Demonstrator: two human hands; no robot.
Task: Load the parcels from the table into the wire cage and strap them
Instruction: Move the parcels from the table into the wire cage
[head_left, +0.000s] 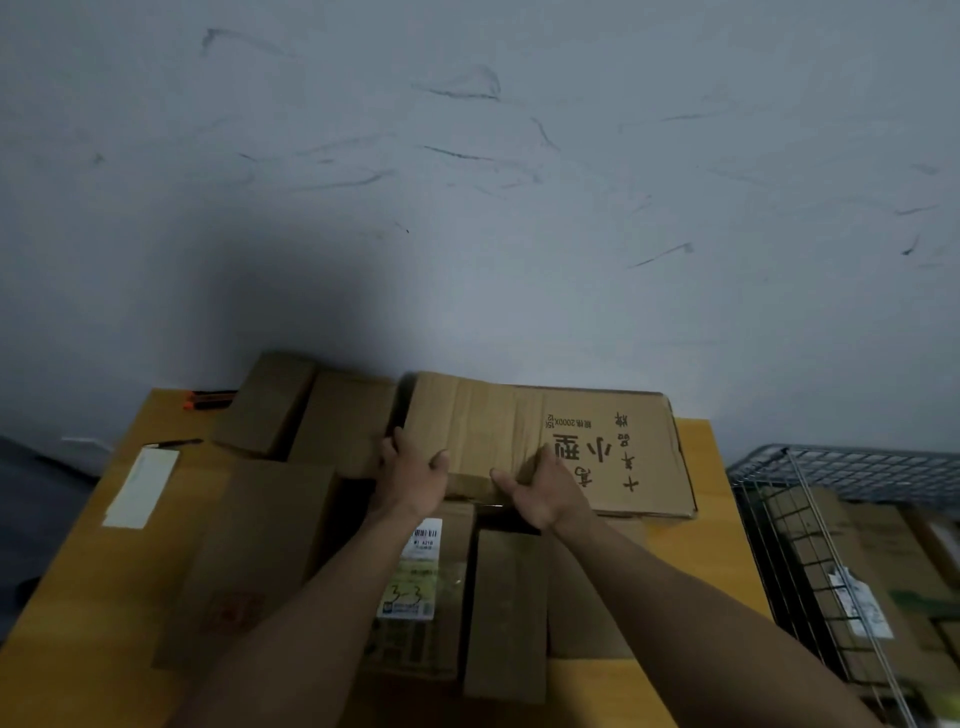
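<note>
Two bare forearms rise from the bottom of the frame over a labelled parcel (426, 587) and a narrow parcel (506, 613) that points away from the camera. At centre frame the left hand (415, 478) and right hand (540, 493) both clamp the near edge of a flat printed parcel (613, 452), thumbs and fingers curled round the cardboard. Its long axis runs left to right along the wall; its printing reads upside down; it lies at the far side of the yellow table (78, 623), overlapping other boxes. The wire cage (779, 545) stands at the right edge, boxes inside; a white paper strip (140, 486) lies at the left.
</note>
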